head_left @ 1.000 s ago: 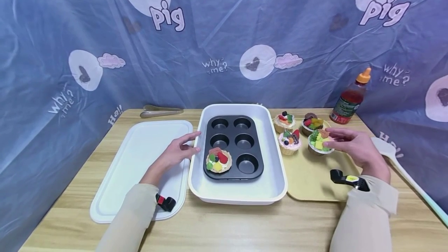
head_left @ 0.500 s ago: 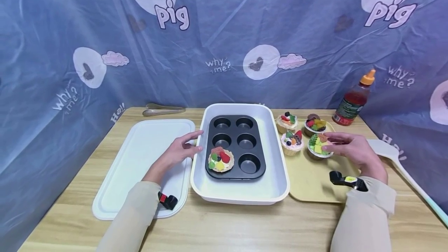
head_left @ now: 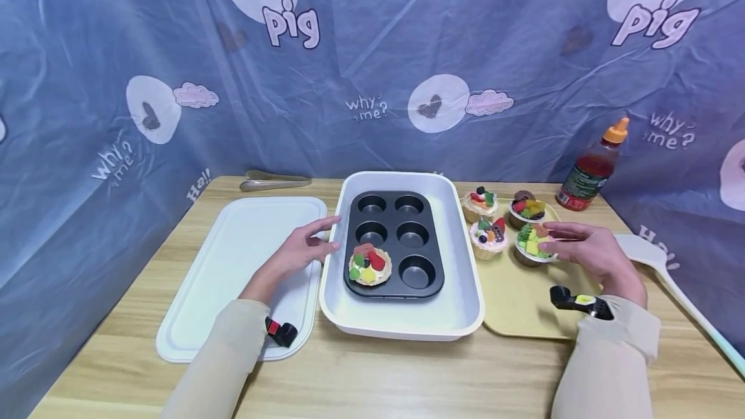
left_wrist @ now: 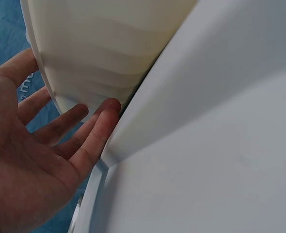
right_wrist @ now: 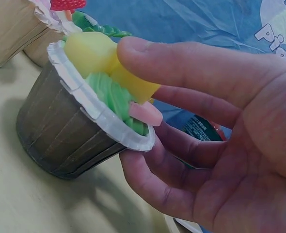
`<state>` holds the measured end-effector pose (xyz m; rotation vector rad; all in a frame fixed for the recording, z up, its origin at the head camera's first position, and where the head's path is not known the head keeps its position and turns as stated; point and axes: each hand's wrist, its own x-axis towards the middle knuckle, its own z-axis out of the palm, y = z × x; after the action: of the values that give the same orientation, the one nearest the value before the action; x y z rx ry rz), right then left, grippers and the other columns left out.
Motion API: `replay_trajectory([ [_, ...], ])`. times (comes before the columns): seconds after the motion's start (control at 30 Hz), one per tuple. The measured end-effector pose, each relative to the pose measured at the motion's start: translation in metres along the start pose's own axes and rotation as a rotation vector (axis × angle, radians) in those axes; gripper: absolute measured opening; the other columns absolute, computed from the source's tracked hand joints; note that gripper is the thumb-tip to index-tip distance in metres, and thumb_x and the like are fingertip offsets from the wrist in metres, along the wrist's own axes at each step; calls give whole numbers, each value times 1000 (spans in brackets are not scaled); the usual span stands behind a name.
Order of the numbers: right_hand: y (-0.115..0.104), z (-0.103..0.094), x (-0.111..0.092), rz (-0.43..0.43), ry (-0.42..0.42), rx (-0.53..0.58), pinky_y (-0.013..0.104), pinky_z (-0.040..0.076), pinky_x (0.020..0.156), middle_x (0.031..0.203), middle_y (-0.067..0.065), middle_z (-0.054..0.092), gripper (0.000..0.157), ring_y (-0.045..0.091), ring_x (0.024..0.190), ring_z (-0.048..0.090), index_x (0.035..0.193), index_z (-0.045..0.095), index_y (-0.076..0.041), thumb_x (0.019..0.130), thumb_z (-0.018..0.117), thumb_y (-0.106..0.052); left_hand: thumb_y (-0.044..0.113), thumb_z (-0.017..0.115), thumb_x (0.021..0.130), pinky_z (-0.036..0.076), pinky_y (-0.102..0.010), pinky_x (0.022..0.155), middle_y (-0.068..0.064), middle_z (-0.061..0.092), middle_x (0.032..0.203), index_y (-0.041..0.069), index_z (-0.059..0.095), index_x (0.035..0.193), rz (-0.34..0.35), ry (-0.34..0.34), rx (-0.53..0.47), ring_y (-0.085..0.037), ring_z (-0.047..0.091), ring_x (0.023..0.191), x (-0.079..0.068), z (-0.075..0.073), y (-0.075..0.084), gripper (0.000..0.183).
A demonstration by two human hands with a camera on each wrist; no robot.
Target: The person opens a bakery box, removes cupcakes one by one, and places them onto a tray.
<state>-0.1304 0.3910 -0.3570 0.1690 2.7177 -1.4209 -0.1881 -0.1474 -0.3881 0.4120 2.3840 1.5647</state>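
My right hand point(head_left: 590, 251) is at a cupcake point(head_left: 528, 246) topped with green cream and yellow fruit pieces. In the right wrist view its thumb lies over the yellow topping, with the fingertips at the white paper rim and the brown cup point(right_wrist: 68, 124) below. The cupcake is on a yellow tray point(head_left: 518, 302). My left hand point(head_left: 299, 251) has loosely spread fingers at the left side of a white basin point(head_left: 401, 336); the left wrist view shows the fingertips against its outer wall point(left_wrist: 104, 53). Inside the basin sits a black muffin pan point(head_left: 391, 244), with a fruit tart point(head_left: 370, 265) in its front left cup.
Behind the held cupcake, the yellow tray bears three more cupcakes, one with dark fruit point(head_left: 526, 209). A white lidded-looking board point(head_left: 238, 270) lies left, metal tongs point(head_left: 275, 181) behind it. A red sauce bottle point(head_left: 590, 170) and a white spatula point(head_left: 669, 270) are on the right.
My right hand and its cupcake have shifted slightly left toward the neighbouring cupcake on the tray. The left hand stays at the basin's side. The head view has turned a little left.
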Motion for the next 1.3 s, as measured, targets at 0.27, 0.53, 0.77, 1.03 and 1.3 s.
replay_trajectory([
  [0.27,2,0,0,-16,26,30,14,53,75,97,-45,58,77,-15,87,62,147,46,6,89,78,-33,23,69,96,57,-30,81,-13,44,156,20,46,153,-17,0,3,-23,63,105,0,0,-1,61],
  [0.53,-8,-6,-5,-31,84,-1,5,39,78,100,-47,56,74,-23,100,45,152,46,-8,91,74,-41,24,70,96,57,-30,81,-12,45,155,21,46,153,-24,1,3,-24,63,106,2,0,-3,61],
  [0.77,-38,-4,-8,-31,123,-75,18,39,90,106,-40,58,75,-15,106,43,150,49,-11,89,74,-48,23,69,96,56,-28,79,-13,46,154,21,46,153,-25,0,-1,-20,64,99,3,-1,-4,61],
  [1.03,-83,13,-12,-157,129,-98,10,43,79,103,-39,62,60,-18,96,55,141,59,-12,92,73,-44,23,69,97,56,-30,80,-16,46,152,22,46,153,-24,-3,-6,-19,65,99,2,-1,-1,61],
  [1.3,-123,49,-6,-393,226,56,8,50,78,105,-30,65,50,-10,96,62,139,60,-8,93,75,-22,23,69,97,57,-30,80,-16,45,153,21,45,153,-20,-7,-9,-19,65,98,3,-1,-2,61],
])
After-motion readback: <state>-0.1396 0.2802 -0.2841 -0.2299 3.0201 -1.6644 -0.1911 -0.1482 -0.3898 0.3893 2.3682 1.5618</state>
